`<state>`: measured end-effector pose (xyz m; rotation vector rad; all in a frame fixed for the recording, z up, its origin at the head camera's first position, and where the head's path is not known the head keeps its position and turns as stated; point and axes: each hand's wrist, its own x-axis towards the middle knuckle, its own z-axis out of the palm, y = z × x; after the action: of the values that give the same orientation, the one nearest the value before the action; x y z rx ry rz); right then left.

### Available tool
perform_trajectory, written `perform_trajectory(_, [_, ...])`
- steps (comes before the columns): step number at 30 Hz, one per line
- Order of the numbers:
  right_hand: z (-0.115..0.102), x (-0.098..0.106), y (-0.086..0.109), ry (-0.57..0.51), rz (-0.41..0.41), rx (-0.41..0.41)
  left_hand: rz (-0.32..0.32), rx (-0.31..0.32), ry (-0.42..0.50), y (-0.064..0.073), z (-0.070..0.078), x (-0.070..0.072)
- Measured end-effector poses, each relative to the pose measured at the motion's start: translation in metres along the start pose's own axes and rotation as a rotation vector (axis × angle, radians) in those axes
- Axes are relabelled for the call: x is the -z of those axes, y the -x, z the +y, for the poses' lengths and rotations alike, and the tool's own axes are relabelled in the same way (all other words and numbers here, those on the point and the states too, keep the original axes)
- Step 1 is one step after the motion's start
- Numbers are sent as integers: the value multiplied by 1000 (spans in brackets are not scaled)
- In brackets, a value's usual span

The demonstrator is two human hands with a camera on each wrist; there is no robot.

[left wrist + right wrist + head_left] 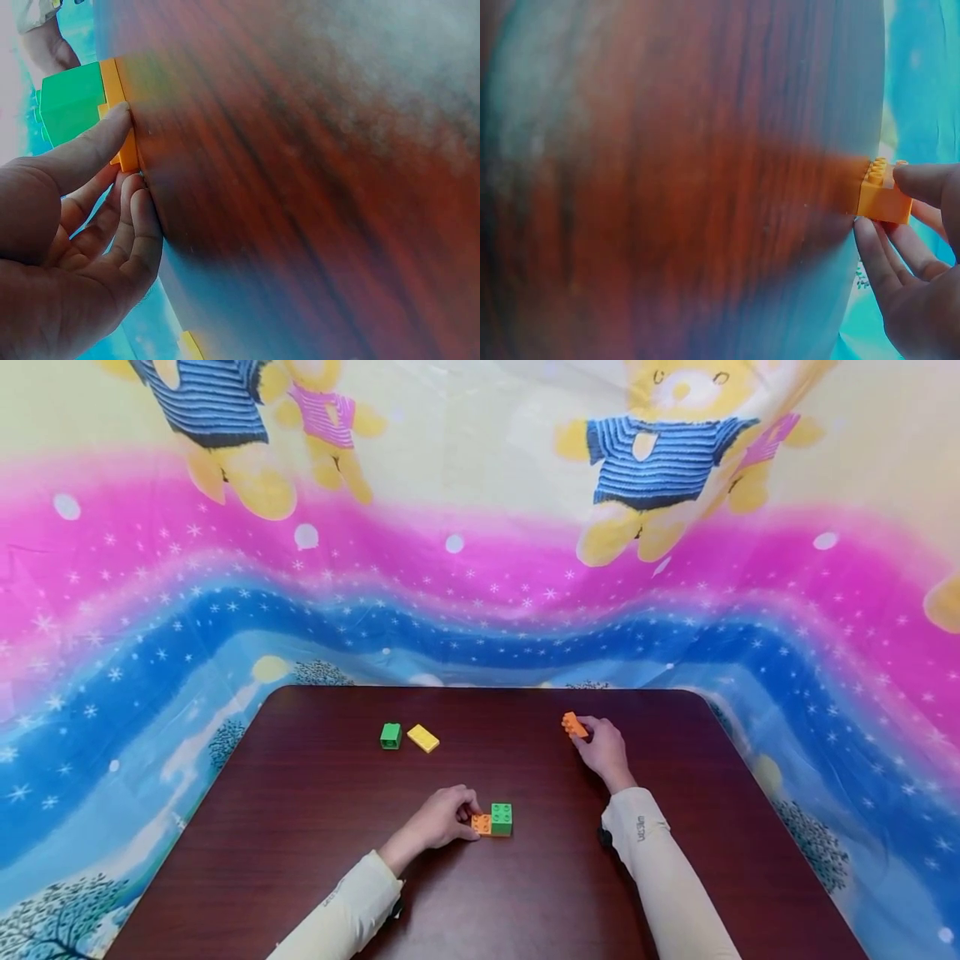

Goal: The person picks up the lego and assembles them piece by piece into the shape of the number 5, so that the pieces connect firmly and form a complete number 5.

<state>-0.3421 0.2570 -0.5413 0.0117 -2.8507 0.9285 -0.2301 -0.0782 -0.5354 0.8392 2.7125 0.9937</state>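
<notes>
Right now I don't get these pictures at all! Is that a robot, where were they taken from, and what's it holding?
No robot here! The left grip and right grip are simply a person's bare hands. The wide picture was taken from the person's head, looking forward and down. The other two were taken from the left and right wrists, so the hands look big.

The left grip pinches a flat orange brick with a green brick sitting on it. The right grip holds a second orange brick. Also on the dark table lie a loose green brick and a yellow brick. Behind hangs a teddy-bear cloth.
</notes>
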Motion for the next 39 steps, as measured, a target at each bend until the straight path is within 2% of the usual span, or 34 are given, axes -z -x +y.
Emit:
perform_trajectory(10, [3, 0, 0, -10, -12, 0, 8, -11, 5, 0, 0, 0])
perform_trajectory(19, [-1, 3, 3, -83, -38, -35, 6, -6, -3, 0, -1, 0])
perform_trajectory(25, [3, 4, 2, -102, -88, -50, 5, 7, -5, -2, -1, -2])
perform_trajectory(33, [3, 2, -2, -159, -126, -129, 0, 31, 14, -1, -1, -2])
perform_trajectory(39, [0, 1, 1, -121, -107, -123, -2, 34, 12, -2, -1, -2])
